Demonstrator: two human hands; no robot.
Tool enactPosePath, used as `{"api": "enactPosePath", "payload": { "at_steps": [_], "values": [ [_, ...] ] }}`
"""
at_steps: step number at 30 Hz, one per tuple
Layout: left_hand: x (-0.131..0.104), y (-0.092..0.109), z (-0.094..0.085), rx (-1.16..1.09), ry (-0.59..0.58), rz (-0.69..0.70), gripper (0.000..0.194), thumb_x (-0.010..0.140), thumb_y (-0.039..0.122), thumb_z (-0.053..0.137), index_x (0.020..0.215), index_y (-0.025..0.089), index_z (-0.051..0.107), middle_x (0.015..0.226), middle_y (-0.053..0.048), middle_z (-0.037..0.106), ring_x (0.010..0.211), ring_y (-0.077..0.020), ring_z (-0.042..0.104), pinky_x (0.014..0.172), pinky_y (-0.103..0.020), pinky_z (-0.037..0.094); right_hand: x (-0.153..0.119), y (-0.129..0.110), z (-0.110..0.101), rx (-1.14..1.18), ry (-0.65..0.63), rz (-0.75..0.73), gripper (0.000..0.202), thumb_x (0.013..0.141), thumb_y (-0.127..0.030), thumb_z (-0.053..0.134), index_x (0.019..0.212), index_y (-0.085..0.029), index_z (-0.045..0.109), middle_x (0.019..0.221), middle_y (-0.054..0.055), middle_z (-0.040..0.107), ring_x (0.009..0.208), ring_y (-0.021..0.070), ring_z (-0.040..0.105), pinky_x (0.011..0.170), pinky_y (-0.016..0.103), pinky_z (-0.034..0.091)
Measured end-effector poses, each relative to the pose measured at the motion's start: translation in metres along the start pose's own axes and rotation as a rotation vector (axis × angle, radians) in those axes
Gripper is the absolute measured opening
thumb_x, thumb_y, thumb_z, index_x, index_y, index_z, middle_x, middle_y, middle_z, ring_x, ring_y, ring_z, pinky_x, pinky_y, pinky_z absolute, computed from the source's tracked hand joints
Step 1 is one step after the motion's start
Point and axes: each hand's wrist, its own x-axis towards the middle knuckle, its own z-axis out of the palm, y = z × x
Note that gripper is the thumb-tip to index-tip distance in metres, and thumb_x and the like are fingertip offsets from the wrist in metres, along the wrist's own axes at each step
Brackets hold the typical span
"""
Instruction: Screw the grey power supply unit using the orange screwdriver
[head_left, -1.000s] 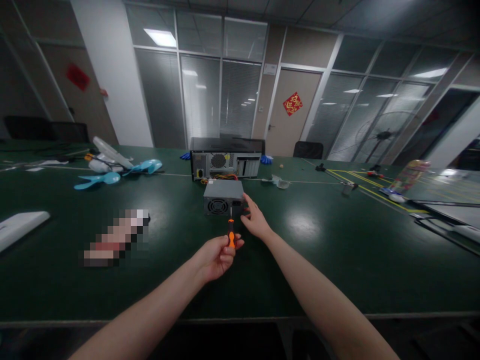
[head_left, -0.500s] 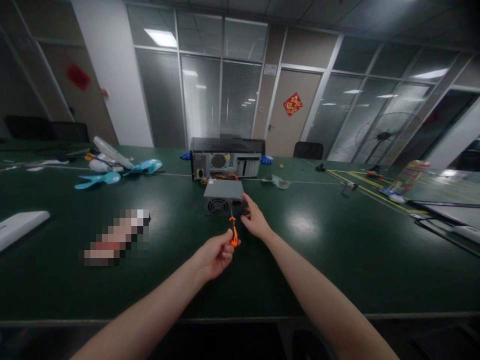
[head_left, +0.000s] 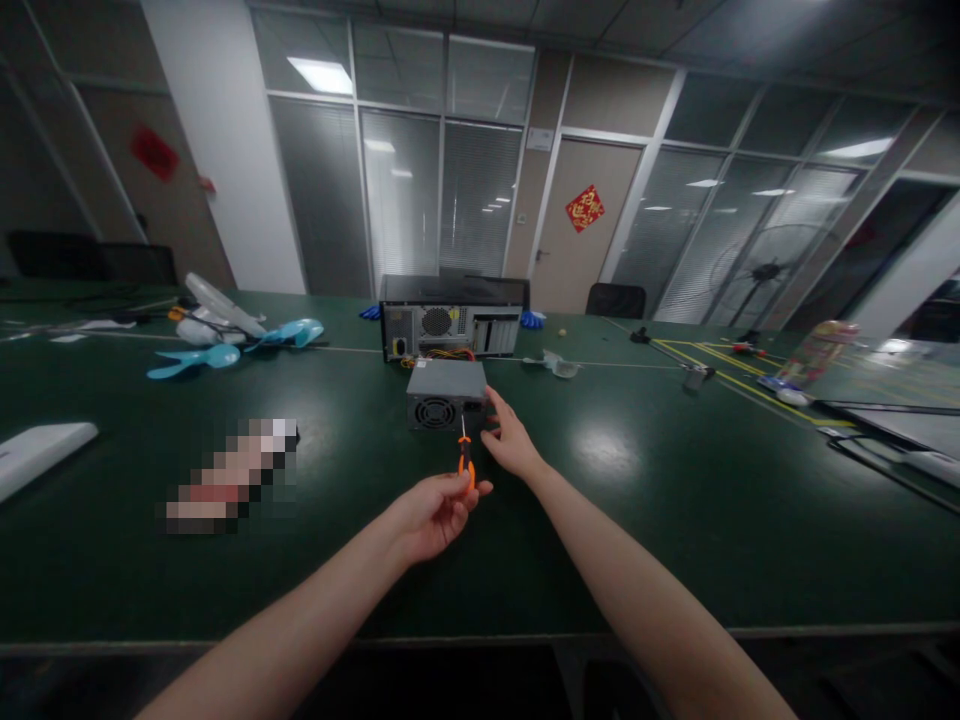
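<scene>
A computer power supply [head_left: 448, 378] stands on the green table, its fan grille and socket facing me. My left hand [head_left: 439, 510] is closed around the handle of an orange and black screwdriver [head_left: 466, 455], with thumb and fingers low on the grip. The thin shaft points away from me, its tip at the front face near the socket; whether it sits in a screw is too small to tell. Fingers apart, my right hand [head_left: 512, 440] rests against the right side of the power supply. Several coloured wires [head_left: 450, 353] show behind it.
Just behind stands a computer case [head_left: 454, 310] on its side, with blue gloves [head_left: 532, 320] by it. Light blue fan blades [head_left: 196, 360] and a white piece [head_left: 49, 450] lie left. A blurred-out object [head_left: 232, 480] is nearer. A clear plastic piece [head_left: 555, 364] lies right.
My left thumb and fingers have shifted down the screwdriver handle, and the fingers have loosened a little. The power supply and my right hand stay in place.
</scene>
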Motion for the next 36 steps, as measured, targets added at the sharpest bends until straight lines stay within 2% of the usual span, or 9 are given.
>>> {"api": "enactPosePath", "payload": {
  "at_steps": [4,9,15,21,25,29,33,36],
  "values": [
    [-0.001,0.001,0.001,-0.013,-0.021,-0.006,0.020,0.080,0.010,0.051,0.098,0.005,0.048,0.092,-0.015,0.059,0.053,-0.0033,0.055,0.043,-0.008,0.044,0.000,-0.001,0.000,0.004,-0.005,0.005,0.076,0.069,-0.009,0.048,0.137,-0.029,0.020,0.132,0.010,0.034,0.093,0.0168,0.052,0.070,0.031,0.050],
    [-0.002,0.001,0.002,0.013,-0.062,0.017,0.022,0.080,0.002,0.044,0.101,0.003,0.049,0.096,-0.019,0.058,0.066,-0.0090,0.061,0.058,-0.013,0.051,0.000,0.000,0.001,0.006,-0.001,0.001,0.075,0.069,-0.009,0.048,0.136,-0.028,0.021,0.130,0.009,0.035,0.093,0.0162,0.052,0.070,0.030,0.050],
    [0.001,-0.002,0.001,0.030,0.047,0.052,0.009,0.078,0.008,0.053,0.086,0.009,0.048,0.078,-0.008,0.057,0.051,-0.0030,0.053,0.042,-0.008,0.043,0.000,-0.001,0.000,-0.007,-0.007,-0.003,0.076,0.068,-0.009,0.048,0.136,-0.029,0.022,0.131,0.009,0.035,0.092,0.0163,0.052,0.072,0.031,0.050],
    [0.003,0.005,-0.003,-0.050,0.036,0.065,0.019,0.080,0.009,0.051,0.098,0.005,0.050,0.063,0.000,0.046,0.045,-0.0005,0.046,0.039,-0.006,0.039,-0.001,-0.002,0.000,0.002,-0.004,0.015,0.075,0.068,-0.010,0.047,0.136,-0.029,0.021,0.133,0.009,0.033,0.092,0.0163,0.052,0.071,0.031,0.050],
    [0.001,0.012,-0.003,-0.116,-0.014,0.033,0.024,0.082,0.014,0.043,0.102,0.001,0.049,0.079,-0.011,0.054,0.056,-0.0069,0.055,0.046,-0.012,0.047,-0.001,0.000,0.000,0.002,-0.007,0.014,0.076,0.069,-0.010,0.047,0.137,-0.029,0.020,0.132,0.009,0.034,0.093,0.0166,0.052,0.071,0.031,0.050],
    [-0.002,0.013,0.000,-0.158,-0.087,0.051,0.029,0.078,0.002,0.036,0.106,-0.002,0.046,0.096,-0.021,0.054,0.075,-0.0148,0.061,0.061,-0.019,0.054,-0.001,0.000,0.000,0.009,-0.009,0.016,0.076,0.069,-0.010,0.047,0.137,-0.028,0.019,0.133,0.010,0.033,0.095,0.0173,0.051,0.071,0.031,0.049],
    [-0.005,0.009,0.002,-0.097,-0.171,0.079,0.030,0.076,-0.005,0.040,0.105,0.000,0.047,0.102,-0.023,0.055,0.098,-0.0214,0.058,0.072,-0.018,0.053,-0.001,-0.001,0.000,0.003,-0.007,0.018,0.076,0.069,-0.010,0.047,0.137,-0.029,0.020,0.132,0.010,0.034,0.094,0.0172,0.051,0.071,0.031,0.050],
    [-0.006,0.008,0.001,-0.043,-0.133,0.109,0.025,0.077,-0.002,0.046,0.102,0.001,0.050,0.097,-0.021,0.058,0.095,-0.0203,0.060,0.069,-0.014,0.053,-0.001,-0.002,0.000,0.007,-0.008,0.012,0.075,0.069,-0.010,0.047,0.137,-0.028,0.021,0.133,0.010,0.034,0.093,0.0172,0.052,0.071,0.032,0.050]
  ]
}}
